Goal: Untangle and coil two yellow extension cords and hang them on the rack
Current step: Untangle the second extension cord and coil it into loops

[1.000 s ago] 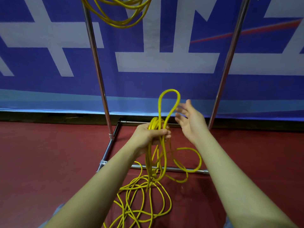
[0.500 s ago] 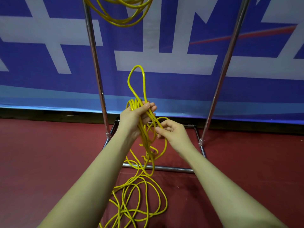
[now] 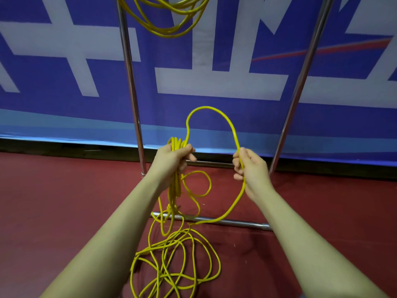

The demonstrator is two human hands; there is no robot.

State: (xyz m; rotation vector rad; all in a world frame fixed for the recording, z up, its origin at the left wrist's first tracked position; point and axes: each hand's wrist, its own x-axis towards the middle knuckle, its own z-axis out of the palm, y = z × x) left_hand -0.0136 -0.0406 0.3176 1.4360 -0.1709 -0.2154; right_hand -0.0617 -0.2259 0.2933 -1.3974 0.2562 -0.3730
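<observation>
My left hand (image 3: 171, 158) grips a bundle of gathered loops of a yellow extension cord (image 3: 211, 108). From that bundle one strand arches up and over to my right hand (image 3: 250, 168), which holds it with curled fingers. Below my hands the rest of this cord lies in a loose tangle (image 3: 176, 265) on the red floor. A second yellow cord (image 3: 167, 29), coiled, hangs from the top of the metal rack (image 3: 131, 82); its upper part is cut off by the frame.
The rack's two upright poles stand left and right (image 3: 300, 82) of my hands. Its base bars (image 3: 225, 221) lie on the red floor under the cord. A blue and white banner (image 3: 64, 72) covers the wall behind.
My right hand moved away from the left, to the right, drawing out a wide loop of cord. The left hand lowered a little with its bundle.
</observation>
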